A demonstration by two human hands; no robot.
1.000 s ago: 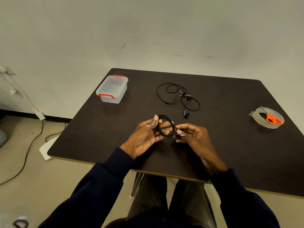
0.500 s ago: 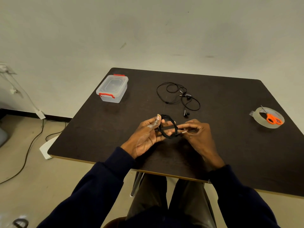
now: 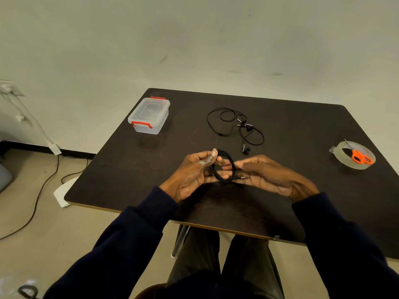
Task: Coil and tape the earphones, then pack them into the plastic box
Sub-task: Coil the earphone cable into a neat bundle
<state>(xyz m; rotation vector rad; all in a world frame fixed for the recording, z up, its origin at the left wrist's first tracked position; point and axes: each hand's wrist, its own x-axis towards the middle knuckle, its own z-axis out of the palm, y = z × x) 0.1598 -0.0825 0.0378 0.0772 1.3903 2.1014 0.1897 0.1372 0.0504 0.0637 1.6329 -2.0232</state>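
Observation:
A black earphone cable wound into a small coil (image 3: 230,167) hangs between my hands above the near middle of the dark table (image 3: 302,126). My left hand (image 3: 192,173) grips the coil's left side, with a piece of clear tape stuck along its thumb. My right hand (image 3: 265,173) pinches the coil's right side; the metal jack plug (image 3: 243,177) pokes out toward its palm. A second pair of black earphones (image 3: 235,126) lies loose and uncoiled farther back. The clear plastic box (image 3: 149,115) with red latches stands shut at the far left.
A roll of clear tape (image 3: 354,156) lies at the table's right edge with orange-handled scissors (image 3: 359,157) resting on it. Cables (image 3: 43,186) trail over the floor to the left of the table. My knees sit under the near edge.
My right hand has shifted slightly right and turned its palm up more, so the jack plug now shows. The coil stays held between both hands.

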